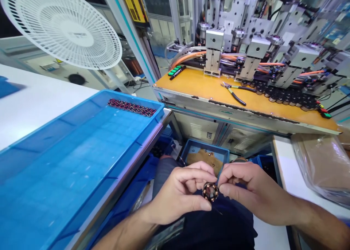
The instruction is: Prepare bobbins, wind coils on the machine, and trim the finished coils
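Observation:
A small round copper-wound coil part (210, 191) is held over my lap at the bottom centre. My left hand (179, 195) is closed around its left side, thumb under it and fingers curled above. My right hand (246, 188) pinches its right edge with fingertips pressed together. A thin wire hangs down from the part. A row of similar dark red parts (131, 107) lies along the far edge of the large blue tray (82, 159) on my left.
A white fan (61, 26) stands at top left. An orange-topped machine bench (207, 88) ahead carries pliers (233, 91), green markers (176, 71) and winding heads (213, 53). A small blue bin (205, 153) sits below. A plastic bag (322, 162) lies at right.

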{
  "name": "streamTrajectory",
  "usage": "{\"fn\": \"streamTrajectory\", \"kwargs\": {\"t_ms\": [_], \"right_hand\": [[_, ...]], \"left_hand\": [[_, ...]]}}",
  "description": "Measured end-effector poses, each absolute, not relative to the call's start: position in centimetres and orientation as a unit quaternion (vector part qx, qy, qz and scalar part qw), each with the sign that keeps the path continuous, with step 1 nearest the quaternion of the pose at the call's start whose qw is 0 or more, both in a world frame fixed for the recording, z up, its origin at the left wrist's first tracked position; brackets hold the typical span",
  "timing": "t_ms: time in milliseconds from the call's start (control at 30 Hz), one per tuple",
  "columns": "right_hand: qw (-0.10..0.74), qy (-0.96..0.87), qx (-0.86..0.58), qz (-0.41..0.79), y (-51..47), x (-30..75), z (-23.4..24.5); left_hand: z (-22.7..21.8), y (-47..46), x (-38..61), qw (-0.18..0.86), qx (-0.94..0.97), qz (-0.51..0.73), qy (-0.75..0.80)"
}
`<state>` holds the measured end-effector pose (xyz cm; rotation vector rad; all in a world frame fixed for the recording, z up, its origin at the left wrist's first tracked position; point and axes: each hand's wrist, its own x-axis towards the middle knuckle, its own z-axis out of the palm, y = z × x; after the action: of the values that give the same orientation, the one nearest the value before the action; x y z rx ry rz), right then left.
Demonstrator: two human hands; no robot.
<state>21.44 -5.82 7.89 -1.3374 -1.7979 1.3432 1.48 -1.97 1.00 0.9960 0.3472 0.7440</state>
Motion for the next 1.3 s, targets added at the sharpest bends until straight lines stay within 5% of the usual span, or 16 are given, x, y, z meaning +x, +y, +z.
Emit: {"fn": "streamTrajectory", "kwargs": {"t_ms": [300,467,567,767,1300], "right_hand": [[0.311,-0.659,-0.475,0.493,-6.5,21.0,7.5],[0.264,-0.709,-0.458,0.467,-7.1,21.6,7.8],[0.230,-0.803,-0.417,0.358,-7.2,22.9,7.6],[0.315,-0.890,-0.322,0.073,-6.1,23.0,6.5],[0.421,-0.852,-0.293,0.104,-5.6,21.3,5.5]], "left_hand": [[1.1,-2.0,1.7,0.777,0.483,0.369,0.161],[1.1,-2.2,1.6,0.765,0.496,0.371,0.174],[1.1,-2.1,1.5,0.782,0.478,0.361,0.175],[1.4,-1.9,1.7,0.844,0.411,0.321,0.124],[1.1,-1.9,2.0,0.844,0.406,0.329,0.120]]}}
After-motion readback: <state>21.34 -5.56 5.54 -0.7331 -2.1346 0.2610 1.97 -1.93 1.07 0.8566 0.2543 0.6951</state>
